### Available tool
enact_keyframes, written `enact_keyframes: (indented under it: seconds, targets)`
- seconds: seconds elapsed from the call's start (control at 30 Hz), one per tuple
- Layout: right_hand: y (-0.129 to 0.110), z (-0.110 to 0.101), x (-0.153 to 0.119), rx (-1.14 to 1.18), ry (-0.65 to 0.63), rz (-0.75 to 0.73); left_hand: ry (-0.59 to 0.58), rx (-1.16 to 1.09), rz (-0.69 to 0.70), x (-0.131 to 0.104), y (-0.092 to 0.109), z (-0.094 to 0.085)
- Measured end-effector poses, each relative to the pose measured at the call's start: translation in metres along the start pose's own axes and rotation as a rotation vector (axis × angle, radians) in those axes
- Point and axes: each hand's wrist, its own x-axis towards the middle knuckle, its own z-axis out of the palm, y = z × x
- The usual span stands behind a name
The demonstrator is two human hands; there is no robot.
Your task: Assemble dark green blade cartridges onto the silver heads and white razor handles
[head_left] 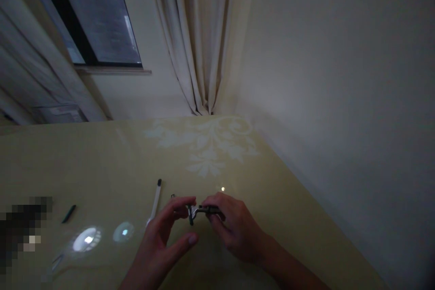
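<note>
While in right hand point(234, 226), razor-like tool point(210, 210) crosswise, head point(190, 215) leftward.

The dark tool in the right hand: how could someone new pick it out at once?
Over the big yellowish table, find the right hand. The dark tool juts from its grip toward the left hand. Unlike the pale stick and short dark stick lying on the table, it is held, with a shiny bent neck and a dark crosswise head.
</note>
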Motion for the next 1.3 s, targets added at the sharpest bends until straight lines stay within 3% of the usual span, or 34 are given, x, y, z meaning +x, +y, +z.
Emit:
enact_keyframes:
  seconds: [0.2,0.3,0.5,0.77,0.9,1.3]
  targets:
    - [-0.001,0.002,0.000,-0.029,0.000,-0.058,0.057,0.061,-0.031,0.001,0.003,0.001]
    - [-0.005,0.000,0.000,0.023,-0.010,-0.013,0.056,0.051,-0.019,0.002,0.006,0.000]
    - [-0.012,-0.009,0.001,0.408,-0.179,0.243,0.014,0.033,0.092,0.002,0.024,-0.001]
    - [-0.004,-0.003,-0.006,0.879,-0.385,0.395,-0.109,0.016,0.120,-0.001,0.035,-0.001]
    - [-0.004,0.000,-0.007,0.890,-0.392,0.357,-0.176,0.000,0.111,0.001,0.039,-0.003]
    - [-0.004,0.006,-0.006,0.855,-0.341,0.371,-0.157,-0.009,0.120,0.002,0.039,-0.006]
